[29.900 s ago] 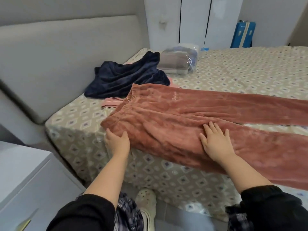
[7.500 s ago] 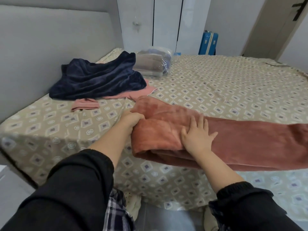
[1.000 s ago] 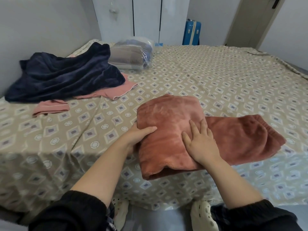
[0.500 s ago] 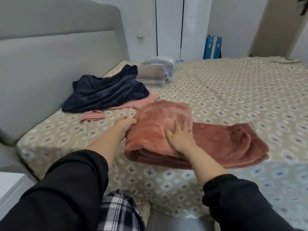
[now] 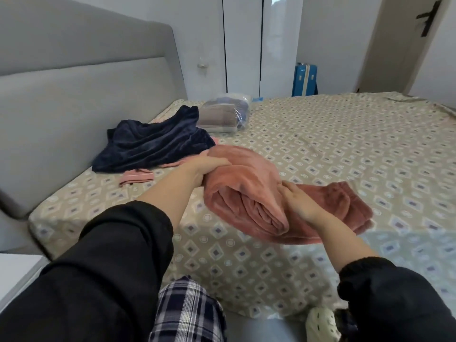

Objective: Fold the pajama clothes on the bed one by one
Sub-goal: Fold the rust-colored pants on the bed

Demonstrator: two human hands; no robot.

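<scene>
Beyond and left of the left hand [image 5: 209, 166]: a navy garment [image 5: 153, 141] and a pale pink garment [image 5: 137, 177], crumpled on the bed [image 5: 345, 144], by the look of it not yet folded. Between the hands: rust-pink trousers [image 5: 246, 188], doubled into a thick bundle, seemingly one fold from done. Clutched at the far edge by the left hand, at the crease by the right hand [image 5: 298, 201]. Half a second before, pressed flat under an open right palm; now raised off the sheet.
</scene>
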